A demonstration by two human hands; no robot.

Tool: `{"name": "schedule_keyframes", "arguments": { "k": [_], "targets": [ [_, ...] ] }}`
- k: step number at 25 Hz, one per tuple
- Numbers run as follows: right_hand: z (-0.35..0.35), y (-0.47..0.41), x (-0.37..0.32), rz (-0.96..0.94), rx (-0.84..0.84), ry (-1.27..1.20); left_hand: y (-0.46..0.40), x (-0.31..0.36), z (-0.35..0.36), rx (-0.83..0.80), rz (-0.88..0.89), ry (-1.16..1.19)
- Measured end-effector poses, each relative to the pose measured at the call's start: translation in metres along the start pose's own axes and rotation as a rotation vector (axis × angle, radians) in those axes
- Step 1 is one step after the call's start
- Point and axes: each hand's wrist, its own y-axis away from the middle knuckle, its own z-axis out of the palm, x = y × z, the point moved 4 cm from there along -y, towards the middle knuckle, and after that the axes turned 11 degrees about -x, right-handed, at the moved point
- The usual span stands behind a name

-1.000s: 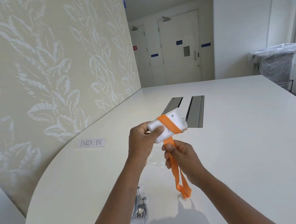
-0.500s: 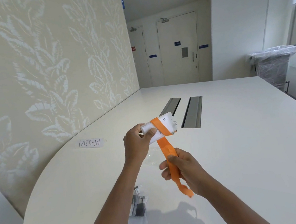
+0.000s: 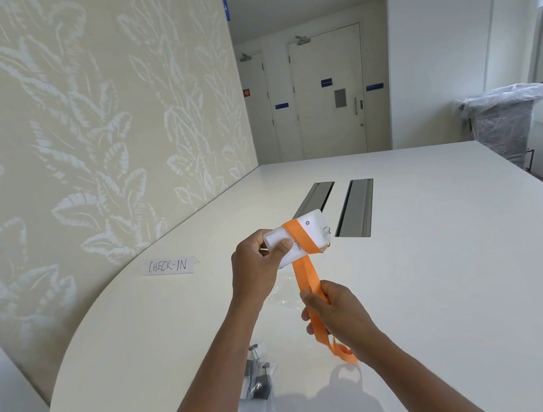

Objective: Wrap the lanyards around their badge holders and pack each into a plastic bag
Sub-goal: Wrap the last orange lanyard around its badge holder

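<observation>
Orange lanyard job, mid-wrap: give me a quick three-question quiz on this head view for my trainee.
1. True or false: the orange lanyard already crosses the white badge holder.
2. Which hand grips the badge holder?
A. left hand
B. right hand
C. neither
3. Fill in: the handwritten card on the table reads ____.

Key:
1. True; one orange band lies over its face.
2. A; the thumb presses on the holder's face while the right hand holds the hanging strap below.
3. CHECK-IN.
</observation>
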Motion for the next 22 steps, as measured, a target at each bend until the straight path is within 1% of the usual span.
{"name": "schedule_keyframes", "arguments": {
  "k": [3,5,9,15,17,20,22],
  "targets": [
    [0.001,-0.003,0.005,-0.034,-0.032,-0.053,0.001,0.001,0.001,-0.013,-0.002,0.009],
    [-0.002,-0.006,0.008,-0.060,0.015,0.000,0.000,0.003,0.001,-0.022,0.013,0.045],
    [-0.016,-0.010,0.007,-0.122,0.171,0.084,0.000,0.012,0.001,-0.067,0.039,0.147],
    [-0.032,-0.019,-0.004,-0.151,0.248,0.130,0.002,0.032,0.001,-0.170,0.093,0.364],
    [-0.034,-0.020,-0.007,-0.192,0.285,0.141,0.003,0.039,0.003,-0.197,0.099,0.439],
    [-0.033,-0.020,-0.011,-0.261,0.345,0.124,0.002,0.042,0.006,-0.204,0.091,0.482],
    [-0.027,-0.022,-0.010,-0.280,0.324,0.063,0.002,0.039,0.007,-0.192,0.076,0.493]
  ]
}}
